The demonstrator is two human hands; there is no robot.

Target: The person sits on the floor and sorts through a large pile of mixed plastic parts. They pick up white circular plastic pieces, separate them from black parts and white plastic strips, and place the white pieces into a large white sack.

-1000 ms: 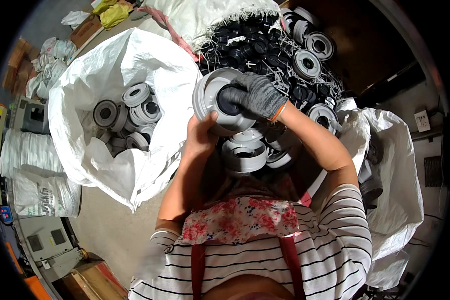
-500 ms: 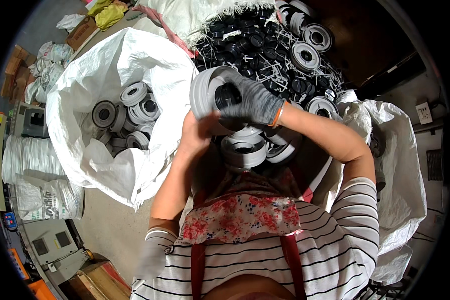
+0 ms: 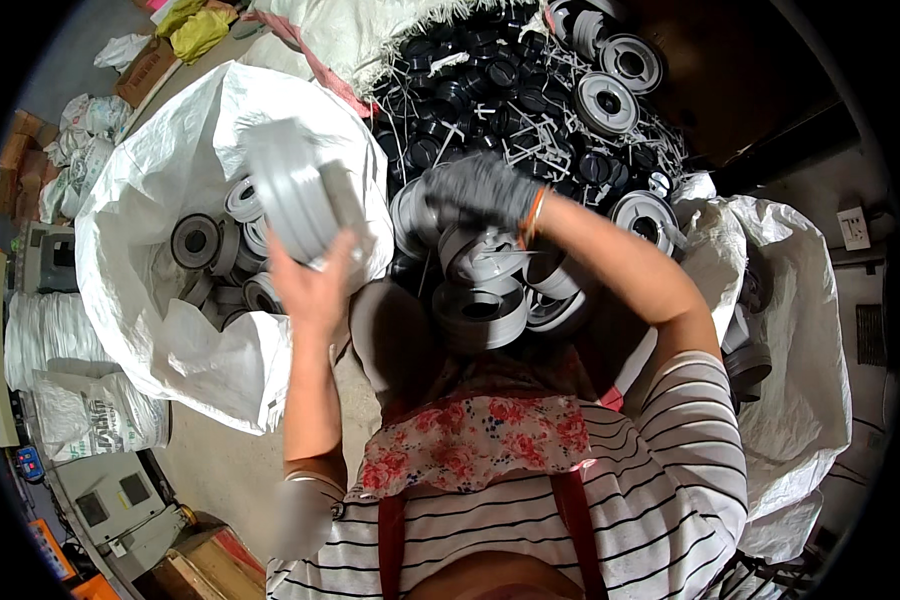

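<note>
Over the mouth of the big white sack (image 3: 160, 330), the bare left hand (image 3: 315, 285) is gripping a grey plastic spool (image 3: 295, 190) by its rim — tilted, blurred, seemingly so it can drop in. Below that hand, more grey spools (image 3: 220, 250) are lying in the sack. The gloved right hand (image 3: 480, 190) is hovering, loosely curled, holding nothing I can make out, above the stacked spools (image 3: 485, 295) — black parts (image 3: 490, 90) are heaped beyond it.
</note>
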